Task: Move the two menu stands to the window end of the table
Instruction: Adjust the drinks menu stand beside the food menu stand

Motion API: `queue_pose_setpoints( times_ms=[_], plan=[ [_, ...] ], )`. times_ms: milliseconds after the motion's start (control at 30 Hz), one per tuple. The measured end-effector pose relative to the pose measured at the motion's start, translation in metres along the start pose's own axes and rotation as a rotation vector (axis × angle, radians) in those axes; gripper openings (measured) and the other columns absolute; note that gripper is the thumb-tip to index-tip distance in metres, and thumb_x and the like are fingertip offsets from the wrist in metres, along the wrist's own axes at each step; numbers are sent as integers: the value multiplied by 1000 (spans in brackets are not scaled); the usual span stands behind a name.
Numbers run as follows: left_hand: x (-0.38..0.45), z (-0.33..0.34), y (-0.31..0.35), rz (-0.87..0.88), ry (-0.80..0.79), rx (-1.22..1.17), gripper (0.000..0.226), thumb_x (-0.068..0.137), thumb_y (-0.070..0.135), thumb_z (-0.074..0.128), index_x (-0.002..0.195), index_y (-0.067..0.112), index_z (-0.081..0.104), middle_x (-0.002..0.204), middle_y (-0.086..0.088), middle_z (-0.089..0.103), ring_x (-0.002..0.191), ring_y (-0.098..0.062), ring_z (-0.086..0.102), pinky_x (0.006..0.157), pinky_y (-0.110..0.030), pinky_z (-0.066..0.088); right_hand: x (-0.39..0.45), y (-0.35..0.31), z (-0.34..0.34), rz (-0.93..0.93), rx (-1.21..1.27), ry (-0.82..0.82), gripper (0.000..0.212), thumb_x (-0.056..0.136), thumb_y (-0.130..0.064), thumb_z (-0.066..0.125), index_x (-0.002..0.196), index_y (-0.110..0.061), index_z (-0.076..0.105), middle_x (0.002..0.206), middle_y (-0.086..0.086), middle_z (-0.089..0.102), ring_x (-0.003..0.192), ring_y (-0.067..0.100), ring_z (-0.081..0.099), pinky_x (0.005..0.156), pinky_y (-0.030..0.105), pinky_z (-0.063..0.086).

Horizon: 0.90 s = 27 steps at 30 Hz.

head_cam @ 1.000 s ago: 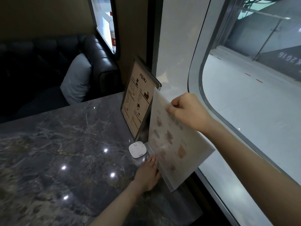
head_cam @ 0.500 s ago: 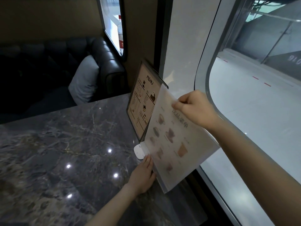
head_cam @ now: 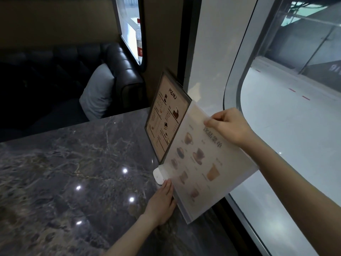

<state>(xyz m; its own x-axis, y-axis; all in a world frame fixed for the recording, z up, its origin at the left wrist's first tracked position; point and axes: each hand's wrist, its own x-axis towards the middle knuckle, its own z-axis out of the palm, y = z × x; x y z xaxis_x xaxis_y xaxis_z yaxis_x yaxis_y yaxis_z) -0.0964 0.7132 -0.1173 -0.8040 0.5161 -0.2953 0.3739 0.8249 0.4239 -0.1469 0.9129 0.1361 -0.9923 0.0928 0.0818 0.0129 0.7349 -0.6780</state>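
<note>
Two menu stands are upright at the window end of the dark marble table (head_cam: 73, 172). The dark-framed stand (head_cam: 167, 117), headed MENU, is the farther one, by the wall. The clear acrylic stand (head_cam: 201, 163), printed with cups and drinks, is nearer and overlaps the dark one's lower right corner. My right hand (head_cam: 230, 126) pinches the acrylic stand's top edge. My left hand (head_cam: 162, 202) lies flat on the table, its fingers against the acrylic stand's lower left edge.
A small white rounded device (head_cam: 157, 176) lies on the table, partly behind the acrylic stand's foot. The large window (head_cam: 286, 117) runs along the right. A black sofa (head_cam: 120, 67) with a grey cushion (head_cam: 97, 91) is beyond the table. A plastic bottle (head_cam: 139, 41) stands in the far window.
The acrylic stand has shifted slightly toward the dark stand and now covers part of the white device. Both hands keep their hold. The camera view has drifted.
</note>
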Motion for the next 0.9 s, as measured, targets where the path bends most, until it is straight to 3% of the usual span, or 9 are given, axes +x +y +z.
queue_pose_setpoints(
  times_ms=[100,200,267,400,500,567,667,800,900],
  plan=[
    [-1,-1,0,2,8,17,64,97,44,23,146,12,-2,158,-4,-4,144,-14,-6,113,-25,-3,0,0,-2,24,-6,-7,41,84,-24,58,92,16,59,98,39,59,87,52,55,69,53,51],
    [-2,-2,0,5,8,21,63,97,44,22,146,12,-3,158,-4,-4,144,-14,-6,114,-26,-2,0,0,-2,18,7,-17,41,83,-23,58,90,17,58,96,40,58,85,52,54,57,42,44],
    [-2,-3,2,-3,7,7,63,98,43,22,146,12,-3,158,-4,-4,144,-14,-6,113,-25,-4,0,0,-1,16,15,-16,41,83,-23,58,90,17,58,95,41,58,84,51,55,57,36,41],
    [-3,-2,2,-13,7,2,64,98,43,22,146,11,-3,158,-4,-5,144,-14,-6,111,-23,-5,-1,-1,-2,24,28,-20,41,84,-24,57,93,17,58,98,40,58,87,52,54,63,46,50],
    [-4,-2,1,-15,8,-12,63,98,43,22,146,11,-3,158,-4,-5,144,-14,-6,110,-22,-5,-2,-2,-1,23,25,-15,40,84,-22,58,91,17,58,96,41,58,83,51,56,58,36,43],
    [-3,-3,0,-21,4,-40,63,98,43,23,146,12,-3,158,-4,-5,144,-13,-6,110,-22,-5,-3,-3,0,26,28,-9,40,83,-22,58,91,17,58,96,41,58,83,51,55,58,41,45],
    [-3,-2,1,-26,1,-65,63,98,42,23,146,12,-3,158,-4,-5,144,-13,-6,110,-21,-5,-3,-4,0,34,25,4,40,84,-23,58,91,16,60,97,39,59,86,51,56,68,51,51],
    [0,-2,1,-46,-19,-101,63,98,43,23,146,13,-3,158,-3,-4,144,-13,-6,113,-25,-2,-2,-2,-1,51,16,-8,38,82,-25,59,87,12,63,95,36,62,73,45,57,60,34,41],
    [1,-4,1,-61,-19,-114,62,97,43,24,147,14,1,159,-2,-1,144,-14,-3,115,-27,2,-2,-3,-3,64,21,-45,33,84,-26,58,84,5,68,91,31,65,71,38,56,62,32,39]
  ],
)
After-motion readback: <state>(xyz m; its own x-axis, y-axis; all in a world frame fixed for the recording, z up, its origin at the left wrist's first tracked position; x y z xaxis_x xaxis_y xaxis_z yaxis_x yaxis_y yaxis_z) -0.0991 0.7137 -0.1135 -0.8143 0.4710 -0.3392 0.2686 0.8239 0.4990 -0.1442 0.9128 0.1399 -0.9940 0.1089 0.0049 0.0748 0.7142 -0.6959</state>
